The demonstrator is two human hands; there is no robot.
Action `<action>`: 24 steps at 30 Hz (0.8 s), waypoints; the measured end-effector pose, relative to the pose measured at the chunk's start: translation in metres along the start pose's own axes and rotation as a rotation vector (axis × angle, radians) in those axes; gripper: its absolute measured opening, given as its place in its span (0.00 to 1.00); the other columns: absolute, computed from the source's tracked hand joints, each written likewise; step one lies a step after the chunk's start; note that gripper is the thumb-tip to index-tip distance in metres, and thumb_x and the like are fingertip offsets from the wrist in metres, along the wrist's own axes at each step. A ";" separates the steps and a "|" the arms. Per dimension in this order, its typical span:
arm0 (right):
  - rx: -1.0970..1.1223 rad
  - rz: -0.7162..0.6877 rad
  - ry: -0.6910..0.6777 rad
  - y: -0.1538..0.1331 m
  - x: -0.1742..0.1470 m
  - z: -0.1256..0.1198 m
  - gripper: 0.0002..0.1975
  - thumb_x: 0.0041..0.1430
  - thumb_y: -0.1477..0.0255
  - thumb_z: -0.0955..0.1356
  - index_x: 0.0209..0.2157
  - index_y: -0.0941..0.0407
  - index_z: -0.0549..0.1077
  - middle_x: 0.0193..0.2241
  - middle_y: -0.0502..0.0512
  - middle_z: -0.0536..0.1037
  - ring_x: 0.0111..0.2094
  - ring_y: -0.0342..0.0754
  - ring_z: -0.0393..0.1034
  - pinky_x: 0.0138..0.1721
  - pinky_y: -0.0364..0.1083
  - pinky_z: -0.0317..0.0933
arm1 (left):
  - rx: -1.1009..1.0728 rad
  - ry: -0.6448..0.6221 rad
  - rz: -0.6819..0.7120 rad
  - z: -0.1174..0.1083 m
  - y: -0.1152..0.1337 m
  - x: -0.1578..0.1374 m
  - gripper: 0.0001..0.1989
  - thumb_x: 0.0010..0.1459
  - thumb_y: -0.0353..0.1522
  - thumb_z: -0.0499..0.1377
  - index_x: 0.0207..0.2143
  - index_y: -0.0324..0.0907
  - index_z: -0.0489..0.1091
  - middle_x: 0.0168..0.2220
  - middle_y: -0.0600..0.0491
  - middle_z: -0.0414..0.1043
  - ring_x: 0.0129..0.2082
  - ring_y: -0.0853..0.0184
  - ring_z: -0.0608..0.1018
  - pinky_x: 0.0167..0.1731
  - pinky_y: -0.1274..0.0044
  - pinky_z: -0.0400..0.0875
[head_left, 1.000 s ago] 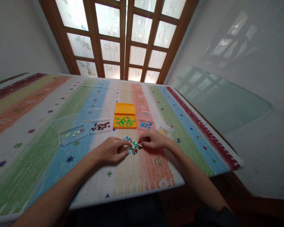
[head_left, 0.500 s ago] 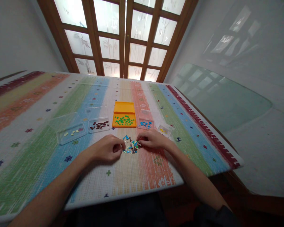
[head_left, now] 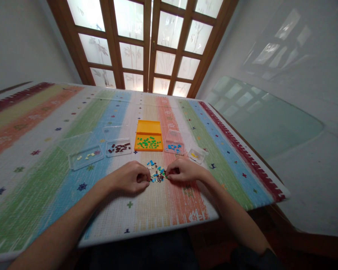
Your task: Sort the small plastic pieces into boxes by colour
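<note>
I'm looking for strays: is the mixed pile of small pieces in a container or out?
Out: the mixed pile lies loose on the striped tablecloth, between the left hand and right hand.

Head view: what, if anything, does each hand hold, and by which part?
It cannot be told: the bare left hand and bare right hand flank the pile of small multicoloured plastic bricks, and any held piece is indistinct.
</note>
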State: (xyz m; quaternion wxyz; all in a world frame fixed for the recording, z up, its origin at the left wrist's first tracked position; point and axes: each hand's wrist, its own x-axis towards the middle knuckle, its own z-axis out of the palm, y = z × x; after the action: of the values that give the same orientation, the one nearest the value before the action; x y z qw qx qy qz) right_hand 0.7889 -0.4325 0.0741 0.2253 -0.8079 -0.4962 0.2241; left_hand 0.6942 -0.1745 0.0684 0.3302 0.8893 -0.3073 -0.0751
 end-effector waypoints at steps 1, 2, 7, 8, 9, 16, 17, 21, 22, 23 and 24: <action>-0.032 0.017 0.028 0.000 0.001 0.000 0.09 0.57 0.77 0.69 0.36 0.57 0.83 0.26 0.51 0.80 0.26 0.42 0.69 0.32 0.41 0.58 | -0.001 0.001 -0.003 0.000 0.000 0.000 0.09 0.52 0.27 0.56 0.28 0.40 0.76 0.21 0.56 0.69 0.21 0.72 0.66 0.24 0.78 0.58; -0.058 0.032 0.052 -0.001 0.001 0.000 0.10 0.57 0.77 0.69 0.35 0.57 0.83 0.25 0.51 0.79 0.26 0.42 0.68 0.32 0.41 0.58 | -0.003 0.004 -0.008 0.000 0.001 0.000 0.09 0.52 0.27 0.56 0.28 0.40 0.77 0.21 0.57 0.68 0.21 0.72 0.66 0.24 0.78 0.58; -0.076 0.057 0.104 -0.007 0.003 0.001 0.10 0.58 0.76 0.68 0.37 0.57 0.83 0.24 0.50 0.78 0.24 0.42 0.66 0.30 0.41 0.55 | 0.004 0.005 -0.011 0.000 0.005 0.000 0.10 0.52 0.26 0.55 0.30 0.41 0.77 0.19 0.58 0.66 0.19 0.73 0.63 0.23 0.78 0.56; -0.074 0.057 0.112 -0.008 0.003 0.002 0.10 0.58 0.76 0.68 0.37 0.57 0.83 0.24 0.50 0.78 0.24 0.42 0.65 0.30 0.41 0.55 | 0.010 0.005 -0.011 0.000 0.005 0.001 0.10 0.52 0.26 0.55 0.30 0.41 0.77 0.19 0.58 0.66 0.19 0.73 0.63 0.23 0.78 0.56; -0.075 0.056 0.122 -0.009 0.003 0.003 0.10 0.58 0.76 0.68 0.37 0.57 0.83 0.24 0.50 0.78 0.24 0.42 0.65 0.30 0.41 0.55 | 0.014 0.007 -0.013 0.000 0.006 0.001 0.10 0.52 0.26 0.55 0.30 0.41 0.78 0.19 0.58 0.66 0.19 0.73 0.63 0.23 0.78 0.56; -0.093 0.041 0.137 -0.011 0.005 0.006 0.09 0.58 0.76 0.70 0.37 0.57 0.83 0.23 0.49 0.77 0.23 0.41 0.64 0.30 0.41 0.53 | 0.016 0.019 -0.025 0.001 0.005 0.001 0.09 0.53 0.26 0.56 0.27 0.40 0.77 0.19 0.58 0.66 0.19 0.74 0.63 0.23 0.79 0.55; -0.098 0.042 0.138 -0.012 0.005 0.007 0.08 0.59 0.75 0.70 0.37 0.57 0.83 0.23 0.49 0.77 0.24 0.41 0.65 0.30 0.41 0.53 | 0.015 0.017 -0.024 0.001 0.005 0.001 0.09 0.53 0.27 0.56 0.27 0.40 0.77 0.19 0.58 0.66 0.19 0.74 0.63 0.23 0.79 0.55; -0.114 0.054 0.136 -0.014 0.007 0.007 0.08 0.63 0.70 0.70 0.37 0.57 0.83 0.24 0.51 0.78 0.25 0.42 0.66 0.30 0.42 0.52 | 0.017 0.004 -0.024 0.001 0.006 0.001 0.08 0.52 0.26 0.56 0.26 0.40 0.75 0.19 0.59 0.65 0.19 0.74 0.61 0.23 0.78 0.54; -0.115 0.056 0.133 -0.014 0.007 0.006 0.09 0.64 0.70 0.70 0.37 0.57 0.83 0.24 0.51 0.78 0.25 0.42 0.65 0.30 0.42 0.52 | 0.017 0.002 -0.025 0.001 0.006 0.001 0.08 0.52 0.26 0.55 0.26 0.41 0.75 0.18 0.59 0.64 0.19 0.74 0.61 0.22 0.78 0.54; -0.116 0.060 0.128 -0.013 0.006 0.006 0.08 0.64 0.70 0.70 0.37 0.57 0.83 0.24 0.51 0.78 0.25 0.42 0.65 0.30 0.42 0.52 | 0.015 0.001 -0.026 0.000 0.006 0.001 0.08 0.52 0.25 0.55 0.26 0.41 0.75 0.18 0.59 0.64 0.19 0.74 0.61 0.22 0.78 0.54; -0.118 0.064 0.123 -0.013 0.006 0.005 0.08 0.63 0.71 0.70 0.36 0.57 0.83 0.24 0.51 0.78 0.25 0.42 0.65 0.30 0.41 0.52 | 0.012 0.000 -0.027 0.000 0.007 0.001 0.08 0.51 0.25 0.55 0.26 0.40 0.74 0.18 0.59 0.64 0.18 0.74 0.61 0.22 0.78 0.54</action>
State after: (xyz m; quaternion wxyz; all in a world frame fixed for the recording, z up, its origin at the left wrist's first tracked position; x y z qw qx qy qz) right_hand 0.7796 -0.4212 0.0771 0.2001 -0.8475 -0.4677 0.1517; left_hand 0.6915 -0.1795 0.0726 0.3238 0.8953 -0.2958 -0.0778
